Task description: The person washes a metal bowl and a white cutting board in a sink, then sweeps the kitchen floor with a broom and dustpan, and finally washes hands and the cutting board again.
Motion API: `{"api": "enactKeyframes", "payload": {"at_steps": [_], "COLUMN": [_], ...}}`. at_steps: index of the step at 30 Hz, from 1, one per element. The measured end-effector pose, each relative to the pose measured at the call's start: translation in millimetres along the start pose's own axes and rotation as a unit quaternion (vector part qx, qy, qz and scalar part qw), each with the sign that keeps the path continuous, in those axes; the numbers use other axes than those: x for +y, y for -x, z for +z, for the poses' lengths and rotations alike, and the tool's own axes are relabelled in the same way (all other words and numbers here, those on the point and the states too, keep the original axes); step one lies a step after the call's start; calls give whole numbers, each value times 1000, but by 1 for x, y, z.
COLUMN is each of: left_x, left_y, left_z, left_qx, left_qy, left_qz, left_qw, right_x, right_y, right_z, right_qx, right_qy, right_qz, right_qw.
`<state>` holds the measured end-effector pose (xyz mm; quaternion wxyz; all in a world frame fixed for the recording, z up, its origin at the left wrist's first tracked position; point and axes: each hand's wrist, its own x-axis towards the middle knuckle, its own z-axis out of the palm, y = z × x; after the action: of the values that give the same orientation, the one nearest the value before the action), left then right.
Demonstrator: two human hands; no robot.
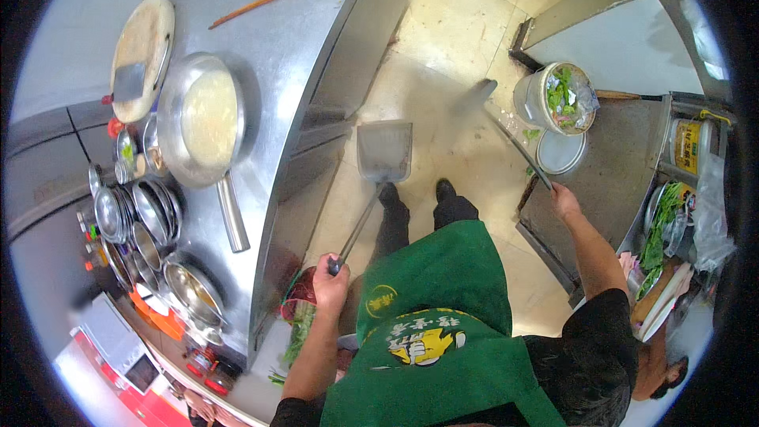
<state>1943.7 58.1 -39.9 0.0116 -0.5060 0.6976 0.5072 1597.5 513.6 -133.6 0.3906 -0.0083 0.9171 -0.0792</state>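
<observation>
My left hand (329, 286) grips the top of a long handle that runs down to a grey dustpan (384, 151), whose scoop lies on the tiled floor just ahead of my shoes. Around the stick of a broom (522, 145), my right hand (566, 201) is closed. The broom's head is blurred, beside the waste bucket and to the right of the dustpan. That bucket (536, 98) is white and holds leafy scraps and plastic. A round lid (562, 151) lies next to it, and small bits of green leaf (531, 134) are on the floor nearby.
A steel counter (284, 71) runs along my left, bearing a frying pan (207, 118) with pale contents, a round chopping board with a cleaver (129, 82), and several metal bowls (155, 210). Shelving with greens (657, 237) stands right; another person (658, 367) shows at the lower right.
</observation>
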Motion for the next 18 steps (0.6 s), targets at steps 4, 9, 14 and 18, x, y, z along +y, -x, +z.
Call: {"api": "enactKeyframes", "payload": {"at_steps": [4, 9, 14, 18], "left_x": [35, 90, 103, 115], "left_y": [-25, -55, -86, -98], "left_z": [5, 40, 80, 99], "left_qx": [-7, -33, -53, -15], "left_qy": [-128, -121, -58, -69], "left_qz": [25, -31, -17, -71], "left_qw": [991, 992, 997, 995], "right_x": [-39, -173, -172, -52], "right_y": [-59, -267, -372, -258], "right_z": [-12, -35, -4, 59], "right_qx": [58, 112, 34, 27], "right_qy": [1, 50, 102, -44], "right_qz": [-73, -148, -129, -27], "right_qw": [996, 981, 986, 998]}}
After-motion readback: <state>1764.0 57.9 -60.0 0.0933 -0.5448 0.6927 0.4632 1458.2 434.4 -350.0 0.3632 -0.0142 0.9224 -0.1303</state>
